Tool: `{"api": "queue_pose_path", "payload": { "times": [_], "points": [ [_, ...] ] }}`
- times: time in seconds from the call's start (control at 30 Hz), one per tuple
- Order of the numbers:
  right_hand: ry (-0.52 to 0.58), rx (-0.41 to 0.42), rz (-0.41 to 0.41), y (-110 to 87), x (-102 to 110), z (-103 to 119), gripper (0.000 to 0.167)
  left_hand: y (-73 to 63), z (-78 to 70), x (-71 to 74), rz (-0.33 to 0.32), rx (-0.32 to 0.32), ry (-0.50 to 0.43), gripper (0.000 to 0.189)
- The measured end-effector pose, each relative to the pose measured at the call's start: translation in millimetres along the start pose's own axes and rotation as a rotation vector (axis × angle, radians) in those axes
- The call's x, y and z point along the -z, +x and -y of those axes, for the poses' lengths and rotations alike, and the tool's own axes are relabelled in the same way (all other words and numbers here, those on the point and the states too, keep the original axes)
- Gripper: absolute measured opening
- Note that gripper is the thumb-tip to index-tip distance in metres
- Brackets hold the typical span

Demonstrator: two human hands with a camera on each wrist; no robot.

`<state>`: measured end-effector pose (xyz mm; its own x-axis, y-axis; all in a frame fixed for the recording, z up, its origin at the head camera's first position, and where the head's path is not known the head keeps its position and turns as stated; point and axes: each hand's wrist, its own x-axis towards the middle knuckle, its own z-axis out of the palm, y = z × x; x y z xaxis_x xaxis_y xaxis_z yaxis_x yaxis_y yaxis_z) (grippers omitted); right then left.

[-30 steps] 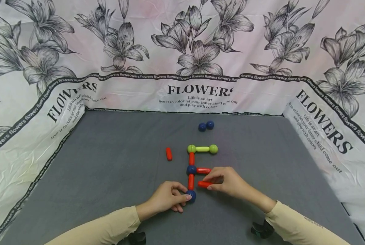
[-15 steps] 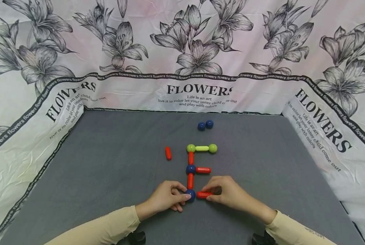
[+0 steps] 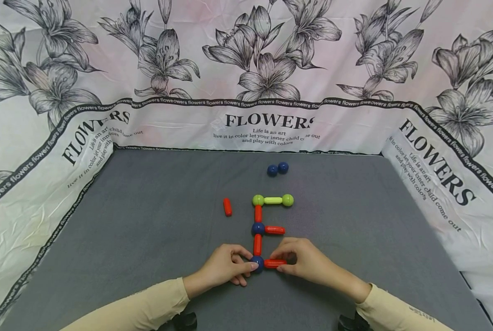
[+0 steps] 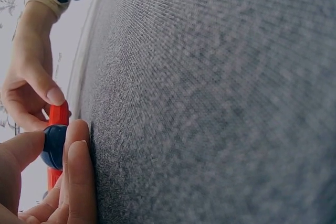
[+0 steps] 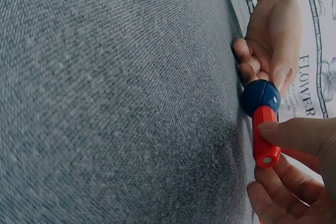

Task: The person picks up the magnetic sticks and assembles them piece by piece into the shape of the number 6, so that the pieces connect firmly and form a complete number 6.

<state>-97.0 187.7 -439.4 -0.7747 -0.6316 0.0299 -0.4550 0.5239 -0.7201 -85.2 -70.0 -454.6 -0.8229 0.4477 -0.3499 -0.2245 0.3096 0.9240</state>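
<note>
My left hand (image 3: 227,265) pinches a dark blue ball (image 4: 54,147) at the near end of a figure built of balls and rods. Between the thumb and fingers of my right hand (image 3: 306,262) is a red magnetic rod (image 5: 264,137), one end touching that ball's right side. From the ball an upright red rod (image 3: 257,245) runs to a second blue ball (image 3: 258,228), which carries another red rod (image 3: 275,230) pointing right. Farther up, a red rod (image 3: 258,213) meets a green ball (image 3: 258,200), joined by a light green rod (image 3: 273,201) to another green ball (image 3: 288,200).
A loose red rod (image 3: 227,207) lies left of the figure. Two blue balls (image 3: 278,168) sit together toward the back of the grey cloth surface (image 3: 155,207). Flower-printed fabric (image 3: 172,124) rises behind and along both sides.
My right hand has brought the red rod toward me and then leftward, closing the gap to the near blue ball. The left hand has kept its hold there.
</note>
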Motion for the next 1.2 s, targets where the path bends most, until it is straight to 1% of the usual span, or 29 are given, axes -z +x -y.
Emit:
{"api": "queue_pose_path", "payload": {
  "times": [0.17, 0.67, 0.9, 1.2],
  "points": [
    [0.017, 0.022, -0.007, -0.7, -1, -3, 0.028, -0.1, -0.4, -0.5, 0.002, 0.001, 0.005, 0.032],
    [0.047, 0.013, 0.002, -1.7, -1, -7, 0.031, 0.4, -0.7, -0.6, 0.006, 0.017, -0.001, 0.031],
    [0.052, 0.043, 0.007, -1.2, 0, -8, 0.029, -0.6, -0.5, -0.4, 0.016, 0.007, -0.010, 0.028],
    [0.073, -0.021, 0.033, 2.1, 10, -8, 0.027, -0.8, -2.1, 3.6, 0.037, 0.000, -0.014, 0.031]
  ]
}}
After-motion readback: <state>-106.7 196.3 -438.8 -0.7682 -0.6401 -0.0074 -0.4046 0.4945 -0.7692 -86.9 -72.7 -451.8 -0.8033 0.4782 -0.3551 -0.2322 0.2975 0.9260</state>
